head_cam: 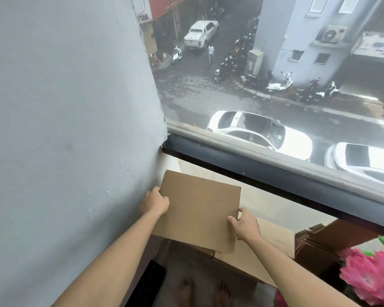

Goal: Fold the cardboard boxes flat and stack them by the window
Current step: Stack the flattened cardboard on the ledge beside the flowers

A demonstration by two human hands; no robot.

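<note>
- We hold one flattened cardboard box (pixel 197 209) by the window (pixel 275 89), in the corner at 6 o'clock of the view.
- Our left hand (pixel 154 201) grips its left edge, and our right hand (pixel 244 224) pinches its right edge.
- Under it lie other flat boxes (pixel 273 240); we judge the stacking is partly done.
- The board is plain brown, matte, rectangular and thin.

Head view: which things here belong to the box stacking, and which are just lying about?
Job:
flat box, held by left hand and right hand
cardboard underneath
dark cardboard stack
window

Lying about:
pink flowers
wall
black object on the floor
</note>
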